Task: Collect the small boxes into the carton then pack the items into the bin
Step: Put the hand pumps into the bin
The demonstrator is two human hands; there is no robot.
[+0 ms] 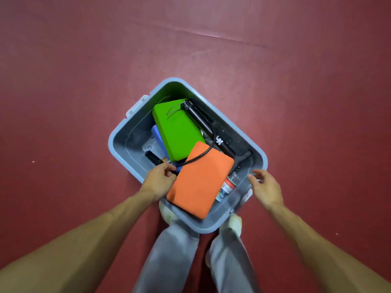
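Left hand [160,176] curled at orange block [201,180] edge, grip unclear; right hand [266,185] hovered loose-fingered over bin [131,129] rim.

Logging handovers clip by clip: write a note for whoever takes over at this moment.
Left hand: fingers curled at the orange block edge, by the hose of the black pump; grip unclear.
Right hand: open, beside the rim of the bin, holding nothing.
In the bin: green block, blue block, black pump, bottle, orange block on top.
Done: these items packed.
Left: settle the orange block; no carton or small boxes in view.
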